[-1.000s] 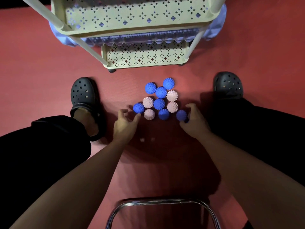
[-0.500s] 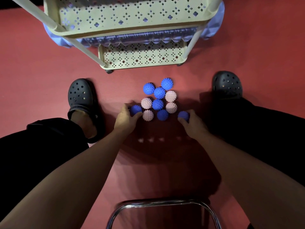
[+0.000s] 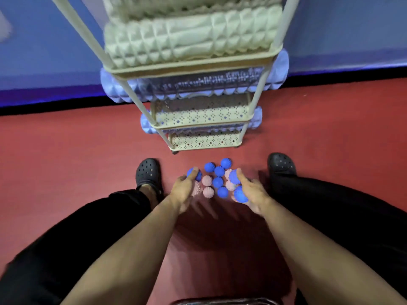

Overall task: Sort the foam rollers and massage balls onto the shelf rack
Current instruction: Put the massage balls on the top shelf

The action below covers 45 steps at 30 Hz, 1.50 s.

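top tier of cream perforated plastic shelf rack (image 3: 193, 67) cut off by upper edge of frame; motion blur throughout upper half. pale cream ridged foam rollers (image 3: 189, 42) stacked on upper tier; lavender ridged foam roller (image 3: 279, 69) on tier below, ends protruding either side; second lavender roller (image 3: 256, 119) one tier lower, mostly hidden behind rack front. dark chrome-edged object at bottom centre cut off, not identifiable.

left hand (image 3: 184, 190), centre of frame: fingers curled, clamped on blue spiky rubber massage ball (image 3: 196, 173); pink spiky ball (image 3: 196, 189) partly hidden under palm, grip on it cannot be told. right hand (image 3: 251, 193): fingers curled round two blue spiky balls (image 3: 239, 194), one at fingertips, one nearer palm.

remaining cluster of blue and pink spiky balls (image 3: 218, 181) on red floor (image 3: 66, 155) between hands, just below rack. black perforated clogs (image 3: 147, 172) either side; black trouser legs at lower left and right.
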Each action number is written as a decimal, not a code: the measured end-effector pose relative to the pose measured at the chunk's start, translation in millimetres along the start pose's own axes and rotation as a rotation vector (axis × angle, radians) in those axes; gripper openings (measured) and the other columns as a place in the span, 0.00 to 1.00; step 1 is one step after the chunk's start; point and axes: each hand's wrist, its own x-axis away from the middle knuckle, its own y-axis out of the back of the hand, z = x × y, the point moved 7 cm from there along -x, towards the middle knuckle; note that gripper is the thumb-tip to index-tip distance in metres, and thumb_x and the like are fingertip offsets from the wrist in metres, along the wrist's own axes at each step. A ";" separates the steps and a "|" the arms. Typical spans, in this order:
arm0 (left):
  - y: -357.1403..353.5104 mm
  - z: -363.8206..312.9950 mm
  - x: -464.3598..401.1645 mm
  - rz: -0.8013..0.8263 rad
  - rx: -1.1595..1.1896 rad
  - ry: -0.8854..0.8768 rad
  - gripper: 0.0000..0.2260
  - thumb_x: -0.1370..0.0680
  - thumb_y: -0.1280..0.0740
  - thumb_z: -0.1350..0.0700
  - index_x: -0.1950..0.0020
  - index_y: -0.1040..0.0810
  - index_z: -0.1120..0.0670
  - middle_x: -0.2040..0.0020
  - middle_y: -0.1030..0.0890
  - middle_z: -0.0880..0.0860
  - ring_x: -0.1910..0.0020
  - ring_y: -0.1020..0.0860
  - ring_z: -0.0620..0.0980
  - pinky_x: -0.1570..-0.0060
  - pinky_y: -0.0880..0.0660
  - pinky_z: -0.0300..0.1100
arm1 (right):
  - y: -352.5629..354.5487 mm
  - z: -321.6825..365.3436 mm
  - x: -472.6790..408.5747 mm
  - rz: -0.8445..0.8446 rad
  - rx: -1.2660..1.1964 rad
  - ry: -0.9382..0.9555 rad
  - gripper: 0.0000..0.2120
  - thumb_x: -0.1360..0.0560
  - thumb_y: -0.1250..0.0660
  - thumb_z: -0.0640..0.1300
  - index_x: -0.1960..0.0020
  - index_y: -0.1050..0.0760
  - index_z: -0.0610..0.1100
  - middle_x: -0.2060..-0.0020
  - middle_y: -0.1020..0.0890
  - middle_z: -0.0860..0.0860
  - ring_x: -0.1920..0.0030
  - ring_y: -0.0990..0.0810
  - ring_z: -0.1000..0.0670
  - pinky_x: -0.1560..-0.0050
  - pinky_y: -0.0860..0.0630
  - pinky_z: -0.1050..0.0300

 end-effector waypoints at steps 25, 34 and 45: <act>13.8 -335.4 369.4 0.436 0.512 -0.346 0.16 0.18 0.39 0.42 0.48 0.27 0.56 0.58 0.29 0.56 0.64 0.28 0.51 0.68 0.24 0.42 | -53.7 352.6 384.3 0.475 -0.224 0.572 0.19 0.17 0.42 0.57 0.41 0.28 0.42 0.59 0.27 0.42 0.64 0.27 0.46 0.71 0.28 0.56; 27.3 -491.5 500.6 0.197 -0.004 -1.186 0.15 0.17 0.40 0.42 0.42 0.30 0.54 0.68 0.35 0.50 0.70 0.38 0.49 0.69 0.39 0.41 | -26.7 521.0 527.9 -0.015 0.359 1.376 0.21 0.20 0.36 0.58 0.34 0.29 0.47 0.46 0.19 0.49 0.52 0.20 0.48 0.52 0.21 0.48; 7.1 -632.1 536.7 -0.586 -1.004 -1.577 0.25 0.24 0.32 0.38 0.33 0.28 0.50 0.40 0.19 0.52 0.46 0.23 0.51 0.49 0.25 0.44 | -15.8 631.0 552.4 -0.554 1.111 1.441 0.23 0.23 0.38 0.65 0.37 0.31 0.51 0.44 0.18 0.47 0.47 0.21 0.45 0.46 0.25 0.48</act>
